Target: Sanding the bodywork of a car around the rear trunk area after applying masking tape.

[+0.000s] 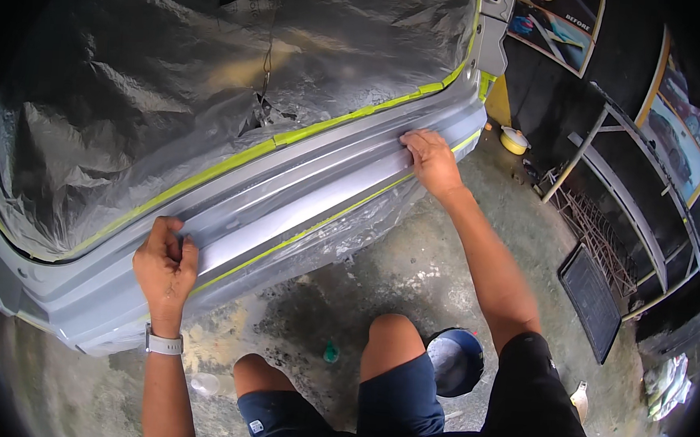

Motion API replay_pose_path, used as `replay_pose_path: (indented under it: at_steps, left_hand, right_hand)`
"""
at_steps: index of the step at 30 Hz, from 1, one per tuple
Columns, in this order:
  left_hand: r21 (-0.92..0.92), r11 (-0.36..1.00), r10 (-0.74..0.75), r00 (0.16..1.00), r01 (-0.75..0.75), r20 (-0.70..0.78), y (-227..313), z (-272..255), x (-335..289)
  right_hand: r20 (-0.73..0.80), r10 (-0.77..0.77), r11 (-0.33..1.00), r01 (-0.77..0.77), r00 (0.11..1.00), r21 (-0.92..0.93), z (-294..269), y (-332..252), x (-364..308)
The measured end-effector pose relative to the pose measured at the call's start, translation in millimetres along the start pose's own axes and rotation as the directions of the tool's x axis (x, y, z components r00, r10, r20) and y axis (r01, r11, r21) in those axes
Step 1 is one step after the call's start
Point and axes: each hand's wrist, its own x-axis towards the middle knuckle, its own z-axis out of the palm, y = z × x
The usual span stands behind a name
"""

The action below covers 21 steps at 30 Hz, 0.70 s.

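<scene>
A grey vehicle body panel (133,299) runs slantwise in front of me, below an opening covered with clear plastic sheeting (158,86). Yellow-green masking tape (323,129) follows the opening's edge, and a thinner line of it lies along the panel's lower side. My left hand (167,263) is closed at the panel's left part, thumb and fingers bent together. Farther right, my right hand (432,155) rests on the panel with its fingers curled. A bright white band (310,212) stretches between them; whether it is a strip or reflected light I cannot tell. What the fingers pinch is hidden.
A dark bucket (455,361) with greyish contents stands beside my right knee. A small green object (331,351) lies on the stained concrete floor (296,319). At right are a yellow pot (515,140), a metal frame (632,196) and a black rectangular panel (591,301).
</scene>
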Motion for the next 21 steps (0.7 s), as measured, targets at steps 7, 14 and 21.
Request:
replay_pose_path:
  at_steps: [7, 14, 21]
  left_hand:
    - [0.029, 0.999, 0.021, 1.0, -0.021, 0.003, -2, 3, -2]
    - [0.047, 0.998, 0.028, 0.999, -0.029, 0.019, -9, 1, -2]
    - [0.049, 0.998, 0.047, 0.999, -0.048, 0.02, -2, 3, -1]
  right_hand:
    - [-0.136, -0.01, 0.953, 0.051, 0.991, 0.3, 19, -158, 2]
    - [-0.146, -0.143, 0.886, 0.192, 0.979, 0.423, 32, -206, 2]
    - [-0.152, -0.011, 0.996, 0.024, 0.988, 0.085, 9, -57, -24]
